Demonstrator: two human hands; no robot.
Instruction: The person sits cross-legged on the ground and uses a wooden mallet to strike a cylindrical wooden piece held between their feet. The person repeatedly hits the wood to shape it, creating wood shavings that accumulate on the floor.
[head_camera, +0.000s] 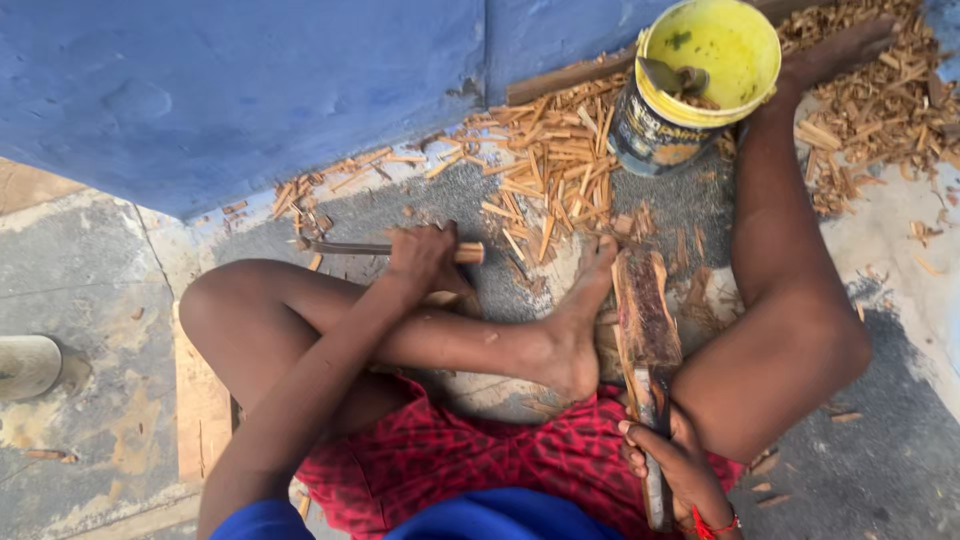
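I sit on the ground with my legs bent. My left hand (420, 256) is closed around a long tool (345, 247) that has a dark metal shaft and a pale wooden handle end, lying low over the floor. My right hand (672, 462), with a red thread at the wrist, grips a flat metal blade (652, 410) whose tip rests against the near end of a reddish-brown wood block (645, 305). My left foot (585, 300) presses against the block's left side.
A yellow bucket (700, 80) holding a metal tool and chips stands at the far side by my right leg. Split wood slivers (550, 160) lie heaped along the blue wall (250, 90). A wooden board (200, 410) lies under my left thigh.
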